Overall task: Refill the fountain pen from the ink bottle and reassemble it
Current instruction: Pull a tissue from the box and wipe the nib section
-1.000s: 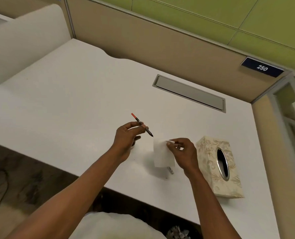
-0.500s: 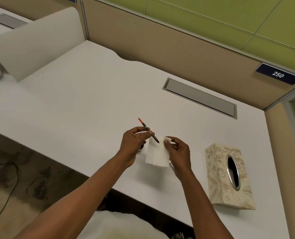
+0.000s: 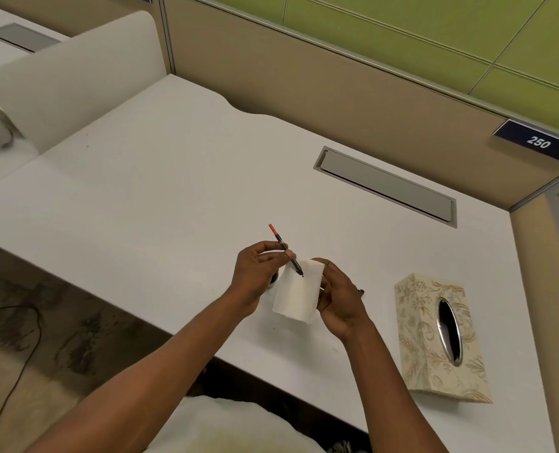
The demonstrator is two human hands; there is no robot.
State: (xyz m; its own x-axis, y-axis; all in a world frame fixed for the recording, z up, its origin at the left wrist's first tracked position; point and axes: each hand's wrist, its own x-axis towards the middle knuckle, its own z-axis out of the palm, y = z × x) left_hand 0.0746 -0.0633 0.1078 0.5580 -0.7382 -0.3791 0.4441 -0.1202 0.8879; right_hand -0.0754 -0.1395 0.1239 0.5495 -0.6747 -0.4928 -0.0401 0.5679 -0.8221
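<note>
My left hand [image 3: 258, 273] pinches a thin dark pen part [image 3: 279, 240] with a red far end, tilted so its tip points down and to the right. The tip rests against a folded white tissue [image 3: 296, 294], which my right hand [image 3: 337, 299] holds up just above the white desk [image 3: 173, 191]. A small dark object [image 3: 274, 278], possibly the ink bottle, peeks out below my left hand, mostly hidden. Another small dark piece [image 3: 361, 291] lies on the desk behind my right hand.
A patterned beige tissue box [image 3: 435, 338] with an oval metal opening stands at the right. A grey cable hatch [image 3: 386, 186] is set into the desk near the back partition. A white divider [image 3: 69, 80] stands at the left. The desk's front edge runs under my forearms.
My hands have come together: the tissue has moved left under the pen's tip, which now touches it. The view has shifted, so the tissue box sits further right.
</note>
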